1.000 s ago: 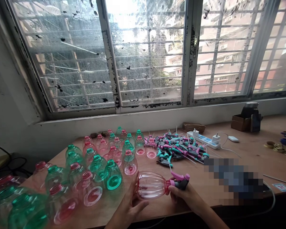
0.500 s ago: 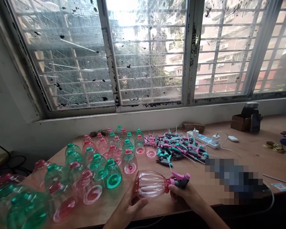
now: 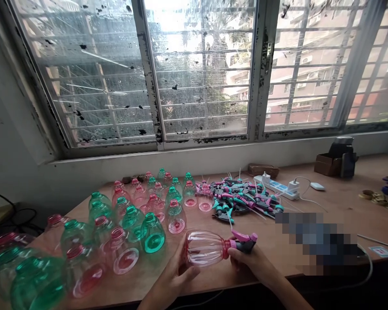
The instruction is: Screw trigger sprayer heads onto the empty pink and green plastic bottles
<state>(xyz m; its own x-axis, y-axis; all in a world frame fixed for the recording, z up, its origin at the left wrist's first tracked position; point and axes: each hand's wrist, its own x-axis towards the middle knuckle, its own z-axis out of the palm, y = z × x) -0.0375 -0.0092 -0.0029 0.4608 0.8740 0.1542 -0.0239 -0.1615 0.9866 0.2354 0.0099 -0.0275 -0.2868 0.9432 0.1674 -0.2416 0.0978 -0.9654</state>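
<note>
A clear pink spray bottle (image 3: pixel 204 248) lies on its side in the air above the table's front edge, its neck to the right. My left hand (image 3: pixel 180 269) is wrapped round its base end. At the neck sits a pink and dark grey trigger spray head (image 3: pixel 245 242), and my right hand (image 3: pixel 245 260) grips it by the collar, fingers partly hidden behind it. Just to the left stand several open-necked bottles, among them a green bottle (image 3: pixel 153 234) and a pink bottle (image 3: pixel 176 217). Behind the held bottle lies a heap of trigger spray heads (image 3: pixel 242 200) in pink, teal and grey.
Rows of green and pink bottles (image 3: pixel 39 282) fill the table's left side. A white power strip (image 3: pixel 280 188) with plugs and a cable lies behind the heap. Farther right are a cardboard box (image 3: pixel 326 164) and rolls of tape (image 3: pixel 380 200). A blurred patch covers something at right.
Almost nothing differs. Both hands keep hold of the bottle and its spray head in nearly the same place; the view has shifted very slightly.
</note>
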